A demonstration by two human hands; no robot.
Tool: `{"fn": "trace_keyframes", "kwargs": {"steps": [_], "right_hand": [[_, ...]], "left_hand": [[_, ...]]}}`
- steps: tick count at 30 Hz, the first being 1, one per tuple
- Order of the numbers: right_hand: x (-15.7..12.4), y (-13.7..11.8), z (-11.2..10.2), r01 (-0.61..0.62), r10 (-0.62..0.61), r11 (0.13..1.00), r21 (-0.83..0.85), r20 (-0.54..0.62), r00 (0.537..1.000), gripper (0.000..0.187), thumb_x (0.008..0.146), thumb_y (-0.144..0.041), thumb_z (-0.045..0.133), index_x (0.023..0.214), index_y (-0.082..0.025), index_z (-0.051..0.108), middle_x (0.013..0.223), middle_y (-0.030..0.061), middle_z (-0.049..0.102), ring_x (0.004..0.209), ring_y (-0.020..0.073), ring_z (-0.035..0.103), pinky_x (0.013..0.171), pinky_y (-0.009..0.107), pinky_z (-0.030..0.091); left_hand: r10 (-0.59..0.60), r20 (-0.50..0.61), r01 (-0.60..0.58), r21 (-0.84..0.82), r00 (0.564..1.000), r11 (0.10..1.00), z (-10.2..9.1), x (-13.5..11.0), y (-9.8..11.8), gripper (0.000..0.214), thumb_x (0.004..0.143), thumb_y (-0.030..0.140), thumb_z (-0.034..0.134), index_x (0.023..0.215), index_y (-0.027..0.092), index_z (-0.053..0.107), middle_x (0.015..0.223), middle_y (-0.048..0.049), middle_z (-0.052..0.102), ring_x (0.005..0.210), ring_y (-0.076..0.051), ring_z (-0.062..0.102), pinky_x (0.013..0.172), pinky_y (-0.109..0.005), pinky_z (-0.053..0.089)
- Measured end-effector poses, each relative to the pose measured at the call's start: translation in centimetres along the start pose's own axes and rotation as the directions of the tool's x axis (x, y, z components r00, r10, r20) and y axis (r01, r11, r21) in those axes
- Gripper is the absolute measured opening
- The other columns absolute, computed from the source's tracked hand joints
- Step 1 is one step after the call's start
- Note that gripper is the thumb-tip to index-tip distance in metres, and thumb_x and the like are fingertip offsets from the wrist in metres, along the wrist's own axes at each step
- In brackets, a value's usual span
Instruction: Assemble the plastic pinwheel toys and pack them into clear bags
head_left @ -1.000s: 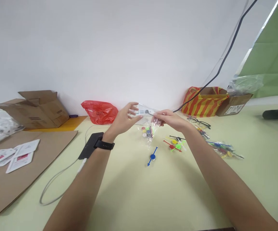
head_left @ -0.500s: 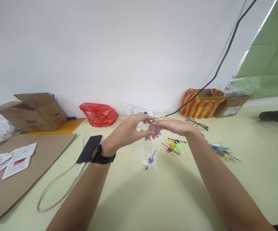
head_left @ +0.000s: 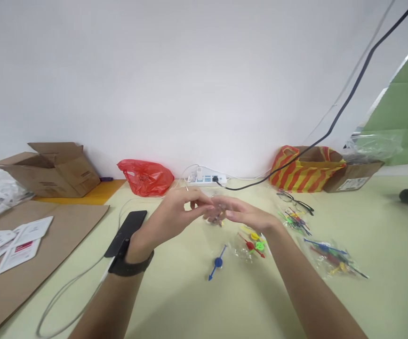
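Note:
My left hand (head_left: 186, 210), with a dark watch on the wrist, is closed in a pinch at the centre. My right hand (head_left: 246, 213) meets it there, its fingers bent and partly blurred. Between the fingertips is a clear plastic bag (head_left: 219, 220), mostly hidden, with small coloured bits showing. Below the hands, a blue spinner arrow (head_left: 218, 262) lies on the table. Beside it, a red spinner arrow (head_left: 250, 246), a green one (head_left: 259, 246) and a yellow one (head_left: 254, 236) lie together near clear plastic, close to my right wrist.
Bagged arrows (head_left: 334, 256) and another bunch (head_left: 296, 220) lie at right, near eyeglasses (head_left: 297, 202). A power strip (head_left: 205, 180), red bag (head_left: 146, 177) and striped bag (head_left: 302, 175) line the wall. At left are a phone (head_left: 128, 232), cardboard (head_left: 66, 221) and a carton (head_left: 60, 172).
The view has shifted, and both hands sit slightly lower and further left in it. Clear plastic that hung over the blue arrow has moved away, leaving that arrow plainly visible.

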State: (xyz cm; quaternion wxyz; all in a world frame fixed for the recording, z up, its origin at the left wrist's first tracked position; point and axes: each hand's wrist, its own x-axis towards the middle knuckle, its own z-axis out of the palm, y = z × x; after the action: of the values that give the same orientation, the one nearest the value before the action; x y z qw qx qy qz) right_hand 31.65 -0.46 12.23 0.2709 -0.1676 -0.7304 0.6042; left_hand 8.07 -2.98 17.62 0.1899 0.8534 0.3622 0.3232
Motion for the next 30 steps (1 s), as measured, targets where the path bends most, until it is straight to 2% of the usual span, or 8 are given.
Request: {"fn": "trace_keyframes", "kwargs": {"steps": [4, 7, 11, 15, 20, 22, 27, 30], "right_hand": [[1.1, 2.3, 0.6, -0.004, -0.051, 0.96, 0.282, 0.19, 0.981, 0.103, 0.083, -0.088, 0.056, 0.165, -0.033, 0.027, 0.153, 0.0178, 0.05, 0.138, 0.0336, 0.052, 0.115, 0.052, 0.037], [1.5, 3.1, 0.9, 0.016, -0.119, 0.927, 0.375, 0.253, 0.96, 0.108, 0.084, -0.083, 0.062, 0.168, -0.033, 0.014, 0.143, 0.0164, 0.054, 0.129, 0.0327, 0.057, 0.115, 0.057, 0.035], [1.4, 3.6, 0.2, 0.081, -0.15, 0.944, 0.319, 0.196, 0.969, 0.097, 0.087, -0.063, 0.071, 0.166, -0.032, 0.023, 0.13, 0.0124, 0.055, 0.119, 0.0289, 0.054, 0.102, 0.053, 0.046], [0.8, 2.4, -0.7, 0.08, -0.111, 0.989, 0.127, 0.258, 0.96, 0.088, 0.087, -0.057, 0.07, 0.161, -0.024, 0.034, 0.118, 0.0101, 0.057, 0.096, 0.0219, 0.054, 0.091, 0.044, 0.047], [0.2, 0.2, -0.3, 0.057, -0.064, 0.998, 0.034, 0.254, 0.965, 0.065, 0.086, -0.048, 0.075, 0.141, -0.022, 0.054, 0.131, 0.0116, 0.052, 0.106, 0.0231, 0.052, 0.089, 0.037, 0.046], [0.0, 0.0, -0.3, 0.027, -0.023, 1.0, -0.013, 0.242, 0.97, 0.054, 0.086, -0.045, 0.076, 0.131, -0.02, 0.059, 0.124, 0.0099, 0.055, 0.102, 0.0218, 0.052, 0.087, 0.035, 0.046], [-0.1, -0.2, -0.3, 0.005, 0.017, 0.996, -0.093, 0.24, 0.971, 0.052, 0.086, -0.045, 0.076, 0.128, -0.02, 0.057, 0.113, 0.0069, 0.059, 0.1, 0.0215, 0.055, 0.09, 0.038, 0.046], [0.3, -0.8, 0.4, 0.045, -0.017, 0.992, -0.114, 0.235, 0.972, 0.046, 0.085, -0.046, 0.077, 0.118, -0.02, 0.057, 0.109, 0.0055, 0.057, 0.097, 0.0203, 0.054, 0.089, 0.037, 0.047]], "left_hand": [[-0.053, -0.14, 0.056, 0.022, 0.989, 0.998, -1.1, -0.1, -0.2, 0.019, 0.1, 0.038, 0.064, 0.093, 0.024, 0.074, 0.091, -0.0015, 0.076, 0.085, -0.018, 0.068, 0.075, -0.03, 0.051], [-0.083, -0.157, 0.088, 0.026, 0.984, 0.996, -2.0, -0.4, 0.2, 0.016, 0.102, 0.033, 0.061, 0.095, 0.022, 0.069, 0.092, -0.0008, 0.075, 0.087, -0.016, 0.067, 0.078, -0.028, 0.051], [-0.007, -0.056, 0.007, -0.004, 0.998, 1.0, -2.9, -1.0, 1.1, 0.012, 0.098, 0.033, 0.067, 0.097, 0.021, 0.069, 0.091, -0.0007, 0.075, 0.089, -0.016, 0.069, 0.081, -0.027, 0.052], [0.082, 0.046, -0.078, -0.089, 0.996, 0.993, -2.5, -1.2, 2.1, 0.016, 0.092, 0.036, 0.076, 0.1, 0.022, 0.074, 0.093, -0.0013, 0.077, 0.089, -0.017, 0.071, 0.082, -0.029, 0.053], [0.089, 0.174, -0.059, -0.173, 0.981, 0.983, -1.4, -1.1, 2.5, 0.015, 0.094, 0.033, 0.074, 0.103, 0.022, 0.076, 0.091, -0.0002, 0.078, 0.086, -0.016, 0.07, 0.079, -0.028, 0.053], [0.094, 0.227, -0.055, -0.169, 0.969, 0.984, -1.3, -1.1, 2.4, 0.012, 0.096, 0.027, 0.071, 0.106, 0.022, 0.076, 0.087, 0.001, 0.077, 0.082, -0.014, 0.07, 0.076, -0.027, 0.051], [0.147, 0.293, -0.113, -0.128, 0.945, 0.985, -2.1, -1.3, 2.4, 0.015, 0.099, 0.019, 0.062, 0.096, 0.023, 0.077, 0.095, -0.0001, 0.079, 0.092, -0.016, 0.071, 0.083, -0.029, 0.051], [0.171, 0.279, -0.132, -0.154, 0.945, 0.979, -2.4, -1.7, 3.0, 0.014, 0.097, 0.022, 0.066, 0.108, 0.024, 0.075, 0.105, -0.0023, 0.078, 0.101, -0.018, 0.071, 0.09, -0.031, 0.053]]}}
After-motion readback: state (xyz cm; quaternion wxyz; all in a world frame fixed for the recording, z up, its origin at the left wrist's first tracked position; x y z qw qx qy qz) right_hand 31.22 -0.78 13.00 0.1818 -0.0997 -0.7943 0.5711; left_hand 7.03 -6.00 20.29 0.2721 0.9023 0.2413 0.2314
